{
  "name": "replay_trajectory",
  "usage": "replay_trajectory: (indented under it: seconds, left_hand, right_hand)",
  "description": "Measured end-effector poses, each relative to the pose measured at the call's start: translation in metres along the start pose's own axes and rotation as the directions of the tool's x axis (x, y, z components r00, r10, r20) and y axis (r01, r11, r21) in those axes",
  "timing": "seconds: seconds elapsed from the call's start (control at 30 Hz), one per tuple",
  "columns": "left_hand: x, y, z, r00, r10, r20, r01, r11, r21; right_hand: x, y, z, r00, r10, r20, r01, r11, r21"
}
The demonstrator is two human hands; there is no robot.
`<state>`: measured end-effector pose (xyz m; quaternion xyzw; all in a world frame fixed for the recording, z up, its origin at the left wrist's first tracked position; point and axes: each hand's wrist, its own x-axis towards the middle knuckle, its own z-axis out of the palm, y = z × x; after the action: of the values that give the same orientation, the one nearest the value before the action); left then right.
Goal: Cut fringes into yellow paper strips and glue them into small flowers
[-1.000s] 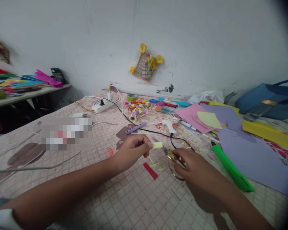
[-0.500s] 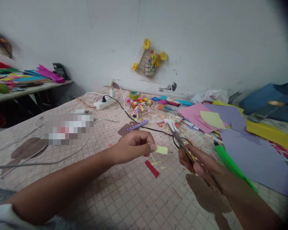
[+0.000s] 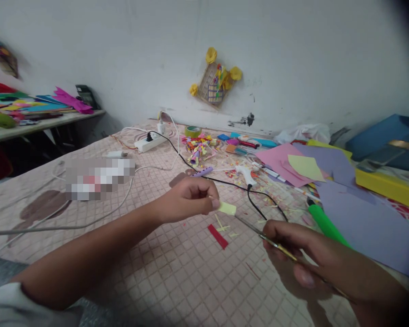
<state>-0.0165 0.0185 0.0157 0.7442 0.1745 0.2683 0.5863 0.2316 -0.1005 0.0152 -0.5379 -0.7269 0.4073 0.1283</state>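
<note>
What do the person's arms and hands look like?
The left hand and right hand are bare, with no gloves, rings or watch to see. A whitish sleeve covers the left arm near the elbow; no sleeve shows on the right arm.

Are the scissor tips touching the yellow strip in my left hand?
Cannot tell. In the head view, the scissors end right by the yellow strip, but depth is unclear.

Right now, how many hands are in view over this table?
2: the left hand, pinching a pale yellow paper piece, and the right hand, holding the scissors.
</note>
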Motion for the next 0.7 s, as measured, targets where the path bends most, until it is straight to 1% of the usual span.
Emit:
replay_trajectory:
  seconds: [0.17, 0.23, 0.37, 0.53, 0.63, 0.7]
  left_hand:
    - [0.000, -0.001, 0.001, 1.000, 0.005, 0.021, -0.006, 0.999, 0.052]
    - [0.000, -0.002, 0.001, 0.999, 0.000, 0.034, -0.002, 0.998, 0.056]
    - [0.000, -0.003, 0.001, 0.998, 0.010, 0.054, -0.013, 0.999, 0.049]
    - [0.001, -0.002, 0.001, 0.999, 0.000, 0.044, -0.002, 0.998, 0.058]
    - [0.001, -0.002, 0.000, 1.000, 0.002, 0.029, -0.003, 0.999, 0.044]
    - [0.001, -0.002, 0.000, 1.000, 0.007, 0.021, -0.008, 1.000, 0.021]
  right_hand:
    - [0.002, 0.002, 0.001, 0.999, 0.043, 0.030, -0.047, 0.991, 0.128]
    - [0.003, 0.001, 0.001, 0.998, 0.042, 0.039, -0.046, 0.991, 0.127]
    - [0.003, 0.001, -0.001, 0.998, 0.067, 0.016, -0.068, 0.992, 0.104]
    - [0.001, 0.002, -0.003, 0.999, 0.041, -0.005, -0.041, 0.999, 0.025]
    - [-0.003, 0.002, -0.006, 0.999, 0.045, -0.011, -0.046, 0.995, -0.090]
    - [-0.006, 0.003, -0.009, 1.000, 0.025, -0.019, -0.027, 0.985, -0.170]
